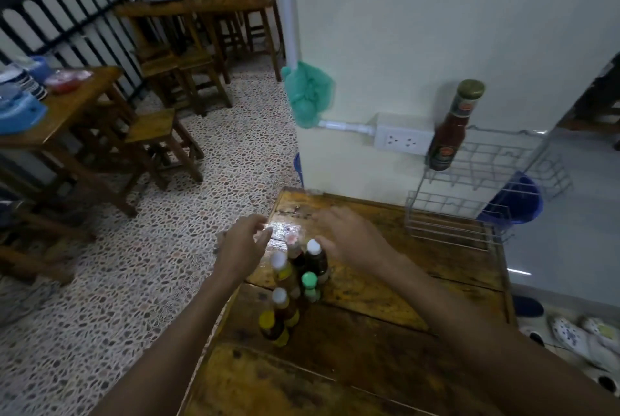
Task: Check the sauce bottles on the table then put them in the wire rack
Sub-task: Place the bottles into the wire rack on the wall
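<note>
Several small sauce bottles stand clustered near the left edge of the wooden table (385, 341): a dark one with a white cap (316, 259), a green-capped one (310, 285), a yellow-capped one (273, 326) and others with white caps. My left hand (243, 244) hovers open just left of the cluster. My right hand (352, 236) hovers open just beyond and right of it, close to the dark bottle. A tall red sauce bottle (451, 127) with a gold cap stands in the upper tier of the wire rack (469, 211) at the table's far right.
A white wall with a power socket (404, 141) and a green mesh bag (307, 93) rises behind the table. Wooden tables and stools (161, 143) fill the left over a pebble floor. A blue bin (518, 201) sits behind the rack; shoes (577, 335) lie at right.
</note>
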